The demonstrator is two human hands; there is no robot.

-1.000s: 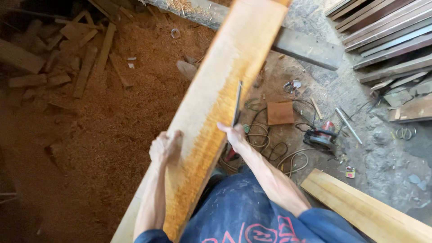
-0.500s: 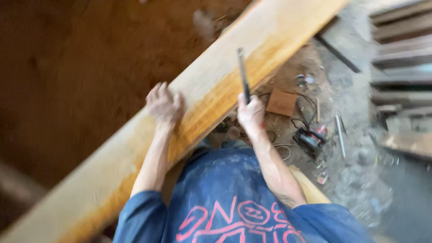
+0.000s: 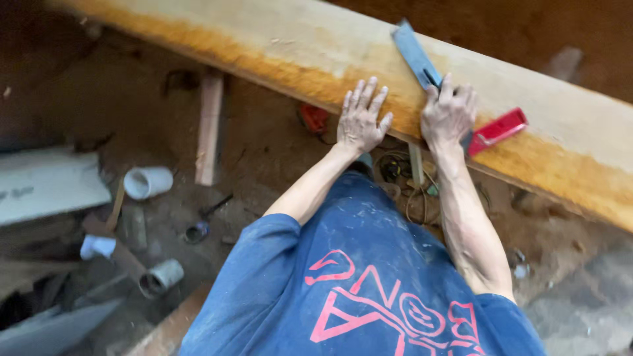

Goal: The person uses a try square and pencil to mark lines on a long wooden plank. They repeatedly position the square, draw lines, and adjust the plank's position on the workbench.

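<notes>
the left hand [image 3: 361, 122] lies spread flat on the long plank [image 3: 316, 46], seemingly steadying it, while the right hand [image 3: 448, 115] presses a red-handled try square [image 3: 455, 92] against its near edge.

plank [image 3: 277, 39]: both ends cut off by frame | square [image 3: 455, 99]: corner hidden under right hand [image 3: 448, 115] | floor clutter: blurred

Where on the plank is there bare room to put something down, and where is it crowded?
The plank is bare left of the left hand, all the way to its far left end, and again right of the red-handled square. It is crowded between the left hand and the right hand, which presses on the square's metal blade.
</notes>
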